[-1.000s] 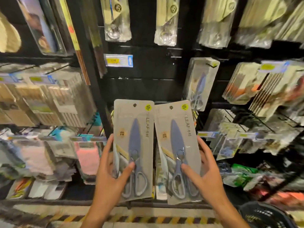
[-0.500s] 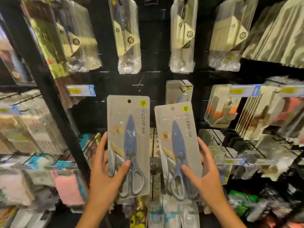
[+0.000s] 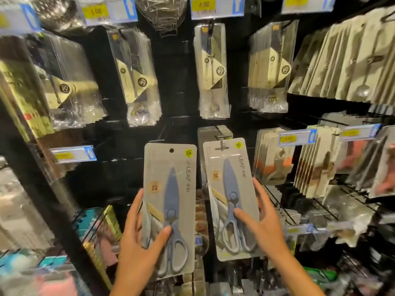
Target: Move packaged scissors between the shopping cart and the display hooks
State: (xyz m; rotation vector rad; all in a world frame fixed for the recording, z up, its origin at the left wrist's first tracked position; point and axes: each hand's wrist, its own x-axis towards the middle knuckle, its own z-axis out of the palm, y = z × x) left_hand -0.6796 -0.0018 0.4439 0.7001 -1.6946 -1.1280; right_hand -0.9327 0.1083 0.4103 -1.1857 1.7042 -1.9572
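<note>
Left hand: the left hand is seen at lower centre, fingers wrapped behind the left scissors pack and the thumb pressed across its front near the pivot.
Right hand: the right hand grasps the right scissors pack the same way, thumb on the front, fingers curled round the right edge.
Left pack: held upright in the middle of the frame, its punched hole free of any hook.
Right pack: held just beside the left one, apart by a narrow gap; its top edge is at the tip of a display hook (whether the hook passes through the hole cannot be told).
Hidden: the fingers behind both packs are mostly covered; a stack of like packs behind the right pack is seen only at its top.
Hard to make out: the goods at the left and lower edges are blurred; price tags along the top are partly cut off.
Cut off: both forearms are cropped by the bottom edge.
Open room: a dark bare stretch of back panel is seen left of the left pack, under the hanging utensil packs.
</note>
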